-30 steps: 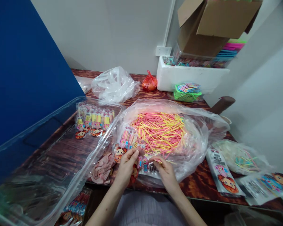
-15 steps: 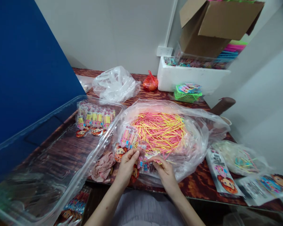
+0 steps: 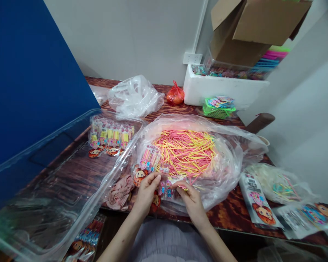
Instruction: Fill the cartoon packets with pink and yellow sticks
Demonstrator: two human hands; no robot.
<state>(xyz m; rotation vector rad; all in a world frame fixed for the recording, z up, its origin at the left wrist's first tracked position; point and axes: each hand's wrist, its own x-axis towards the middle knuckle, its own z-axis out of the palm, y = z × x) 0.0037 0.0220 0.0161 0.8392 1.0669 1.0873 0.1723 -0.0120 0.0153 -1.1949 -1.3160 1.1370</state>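
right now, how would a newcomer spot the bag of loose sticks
At the brown table, find the big clear tub at left. Just right of it, beyond the right hand, a clear bag lies open. Unlike the crumpled white bag behind it and the smaller bag to its right, it shows a broad heap of pink and yellow sticks.

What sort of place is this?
Probably a small packing workspace: clear plastic bag of thin pink and yellow sticks, filled printed packets in a transparent plastic tub, brown cardboard box.

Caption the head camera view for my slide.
Bare hands at the near edge of an open plastic bag of pink and yellow sticks, a clear tub alongside.
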